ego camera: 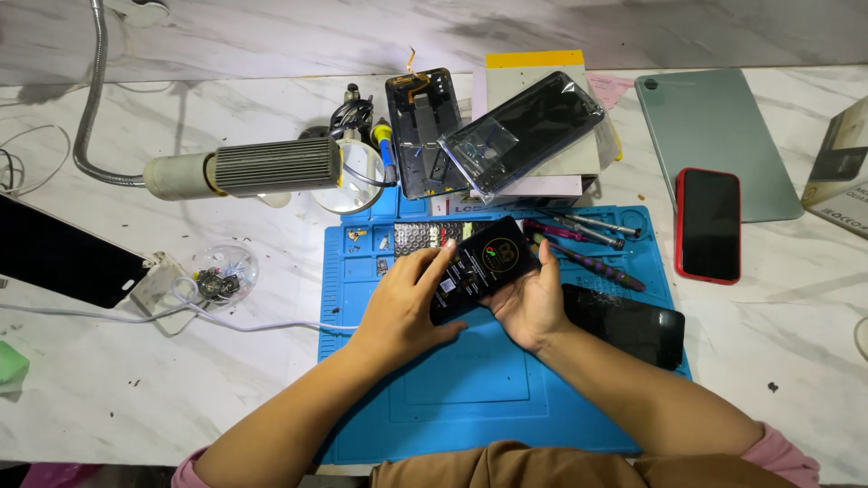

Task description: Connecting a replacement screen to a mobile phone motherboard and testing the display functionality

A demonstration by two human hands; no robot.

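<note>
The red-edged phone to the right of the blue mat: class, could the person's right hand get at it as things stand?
Probably yes. The red-edged phone lies face up on bare table just past the blue mat, with nothing between. But the right hand is holding a black phone with the left hand.

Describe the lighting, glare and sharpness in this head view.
Head view: even, bright light; soft shadows beneath the lamp and forearms; glare streaks on the wrapped phone atop the boxes; the dark phone between left hand and right hand is sharp; edges bow slightly from the wide lens.
</note>
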